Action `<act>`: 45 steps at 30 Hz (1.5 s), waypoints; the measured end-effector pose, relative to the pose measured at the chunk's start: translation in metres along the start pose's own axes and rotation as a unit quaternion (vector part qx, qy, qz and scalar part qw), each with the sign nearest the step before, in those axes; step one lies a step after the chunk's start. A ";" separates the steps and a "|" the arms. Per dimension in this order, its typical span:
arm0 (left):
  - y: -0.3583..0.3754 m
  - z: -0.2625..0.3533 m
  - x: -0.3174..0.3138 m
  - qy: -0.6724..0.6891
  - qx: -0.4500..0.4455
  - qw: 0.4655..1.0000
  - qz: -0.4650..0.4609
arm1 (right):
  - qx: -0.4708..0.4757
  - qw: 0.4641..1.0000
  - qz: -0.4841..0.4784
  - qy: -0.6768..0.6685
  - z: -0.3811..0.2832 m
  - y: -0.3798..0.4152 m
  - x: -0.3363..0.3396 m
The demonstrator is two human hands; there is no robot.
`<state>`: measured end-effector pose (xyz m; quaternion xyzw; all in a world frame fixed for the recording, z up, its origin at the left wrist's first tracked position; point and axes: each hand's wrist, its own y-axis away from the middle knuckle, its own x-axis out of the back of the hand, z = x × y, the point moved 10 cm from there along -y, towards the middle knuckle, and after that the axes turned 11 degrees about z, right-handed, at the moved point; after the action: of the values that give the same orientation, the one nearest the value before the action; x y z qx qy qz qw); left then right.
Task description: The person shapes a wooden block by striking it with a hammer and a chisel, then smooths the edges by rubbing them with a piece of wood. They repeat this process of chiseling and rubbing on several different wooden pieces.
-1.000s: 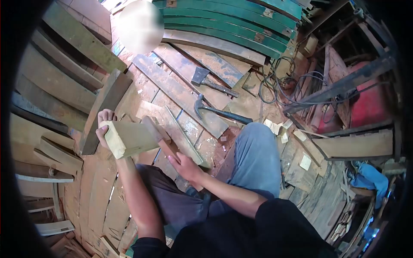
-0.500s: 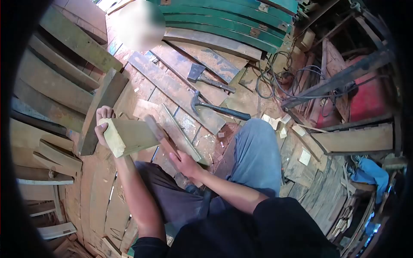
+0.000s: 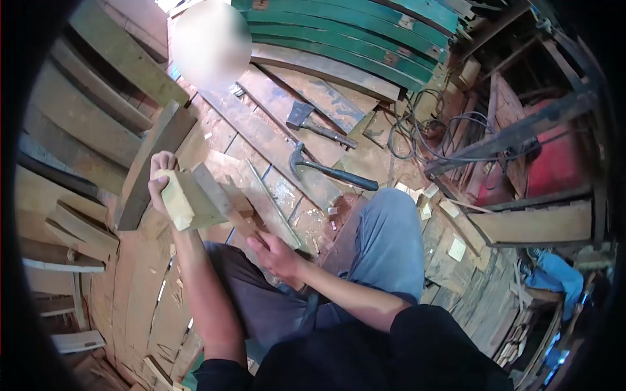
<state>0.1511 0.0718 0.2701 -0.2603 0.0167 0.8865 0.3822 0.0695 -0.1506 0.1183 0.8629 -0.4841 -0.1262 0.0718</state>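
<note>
My left hand [image 3: 163, 174] grips the far left end of a pale wooden block [image 3: 184, 201], which is tilted above the floor. In my right hand [image 3: 276, 255] is the handle of a flat-bladed tool [image 3: 214, 189]. Its long blade lies against or just over the block's right side; contact is hard to make out. Beyond my hands a hatchet [image 3: 301, 115] and a claw hammer [image 3: 332, 171] lie on the floor planks.
Green slats [image 3: 339, 39] stand across the far side. Curved boards [image 3: 72, 124] line the left. A black cable [image 3: 417, 133] coils near a metal frame [image 3: 515, 127] at right. Wood offcuts [image 3: 456, 249] lie beside my knee. A co-worker's blue-clad leg [image 3: 557, 274] shows at right.
The tool's blade has moved left, from the block's right end to nearer its middle. My right hand has shifted slightly left. The view has tilted a little.
</note>
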 end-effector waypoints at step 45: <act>0.004 0.019 0.003 0.043 -0.023 0.997 0.058 | 0.010 0.994 -0.025 0.101 -0.082 0.017 -0.002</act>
<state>0.1382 0.0758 0.2842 -0.3059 0.0277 0.8953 0.3225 0.0780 -0.1580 0.2011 0.8840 -0.4533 -0.0351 0.1088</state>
